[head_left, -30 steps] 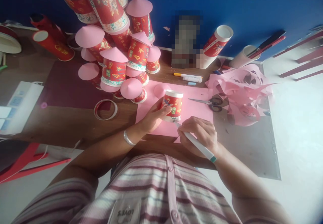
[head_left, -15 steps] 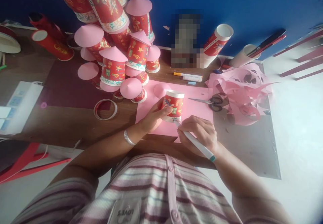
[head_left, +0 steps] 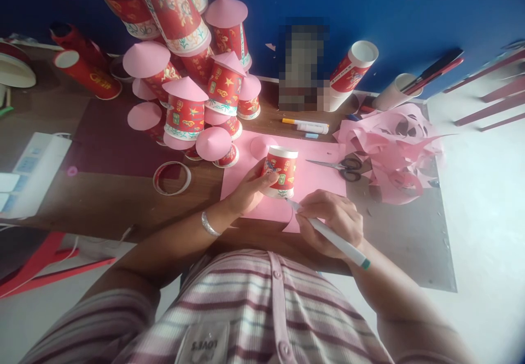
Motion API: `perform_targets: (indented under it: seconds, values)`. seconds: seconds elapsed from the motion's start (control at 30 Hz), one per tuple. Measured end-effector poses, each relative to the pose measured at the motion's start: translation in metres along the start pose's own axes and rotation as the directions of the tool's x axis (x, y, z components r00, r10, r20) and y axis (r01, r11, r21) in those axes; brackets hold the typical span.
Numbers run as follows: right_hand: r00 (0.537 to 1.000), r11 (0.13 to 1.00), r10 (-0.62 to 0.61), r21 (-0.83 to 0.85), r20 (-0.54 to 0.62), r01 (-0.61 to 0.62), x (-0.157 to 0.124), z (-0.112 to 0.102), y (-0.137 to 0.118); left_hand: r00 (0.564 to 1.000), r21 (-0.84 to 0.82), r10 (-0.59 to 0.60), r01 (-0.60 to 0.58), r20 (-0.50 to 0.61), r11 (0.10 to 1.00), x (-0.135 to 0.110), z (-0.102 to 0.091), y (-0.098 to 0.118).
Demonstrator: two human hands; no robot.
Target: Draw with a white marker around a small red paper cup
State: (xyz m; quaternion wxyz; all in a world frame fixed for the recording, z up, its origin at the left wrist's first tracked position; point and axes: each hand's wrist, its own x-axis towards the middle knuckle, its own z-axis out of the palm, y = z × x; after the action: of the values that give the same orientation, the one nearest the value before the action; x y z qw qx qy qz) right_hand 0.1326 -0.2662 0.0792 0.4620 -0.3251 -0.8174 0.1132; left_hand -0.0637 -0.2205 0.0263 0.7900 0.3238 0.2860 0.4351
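A red paper cup (head_left: 281, 171) stands mouth-down on a pink sheet (head_left: 318, 181) at the near middle of the desk (head_left: 123, 203). The left hand (head_left: 246, 192) comes in from the left and closes its grip around the cup's side, thumb across the front. The right hand (head_left: 333, 219) is curled in a writing grip around a white pen (head_left: 334, 238), which slants up and to the left, its tip at the cup's lower rim and its green end over the wrist. The left palm hides the cup's near left side, the right fingers cover the middle of the pen, and any mark on the sheet is too faint to make out. A striped shirt cuts off the near edge of the desk, and a pixelated block sits at its back. Scissors (head_left: 342, 167) lie just right of the cup, beside a heap of pink scraps (head_left: 389, 145), and cups with pink cone lids (head_left: 186, 104) are stacked behind it to the left. Since half a second ago the right hand and the pen's green end have shifted right and slightly down, while the cup and left hand stay put.
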Motion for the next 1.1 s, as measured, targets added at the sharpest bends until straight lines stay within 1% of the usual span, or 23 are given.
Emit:
perform_targets:
  seconds: [0.1, 0.2, 0.33, 0.47, 0.63, 0.83, 0.97, 1.03, 1.1]
  values:
    - [0.996, 0.997, 0.077, 0.003, -0.039, -0.077, -0.0007, -0.0011, 0.0008, 1.0, -0.04, 0.006, -0.006, -0.008, 0.999, 0.0008, 0.0001, 0.0002]
    - [0.99, 0.99, 0.112, 0.099, -0.088, -0.103, 0.0009, -0.0016, 0.002, 1.0, -0.084, 0.012, -0.014, -0.018, 0.996, 0.0015, -0.0013, -0.0013]
    - [0.992, 0.96, 0.116, 0.262, -0.042, -0.101, 0.0041, -0.0034, 0.0037, 0.999, -0.108, 0.021, -0.024, -0.028, 0.994, 0.0019, -0.0024, -0.0022]
    - [0.996, 0.939, 0.088, 0.333, 0.0, -0.083, 0.0048, -0.0039, 0.0056, 1.0, -0.113, 0.022, -0.024, -0.019, 0.993, 0.0017, -0.0007, -0.001]
    - [0.996, 0.94, 0.073, 0.331, 0.044, -0.083, 0.0035, -0.0017, 0.0059, 0.999, -0.077, 0.024, -0.026, -0.023, 0.997, 0.0017, 0.0016, 0.0]
    - [0.994, 0.955, 0.062, 0.283, 0.088, -0.085, 0.0008, 0.0016, 0.0042, 0.999, -0.01, 0.04, -0.04, -0.01, 0.999, 0.0015, -0.0005, -0.0015]
    - [0.994, 0.962, 0.03, 0.268, 0.105, -0.058, 0.0007, 0.002, 0.004, 0.997, 0.029, 0.014, -0.012, -0.07, 1.0, 0.0012, -0.001, -0.0026]
    - [0.995, 0.966, 0.028, 0.255, 0.092, -0.051, 0.0014, 0.0016, 0.0039, 0.996, 0.032, -0.004, 0.007, -0.091, 0.999, 0.0011, -0.0001, -0.0025]
    - [0.997, 0.977, 0.037, 0.207, 0.07, -0.051, 0.0022, 0.0013, 0.0037, 0.995, 0.016, -0.01, 0.012, -0.095, 1.0, 0.0011, 0.001, -0.0022]
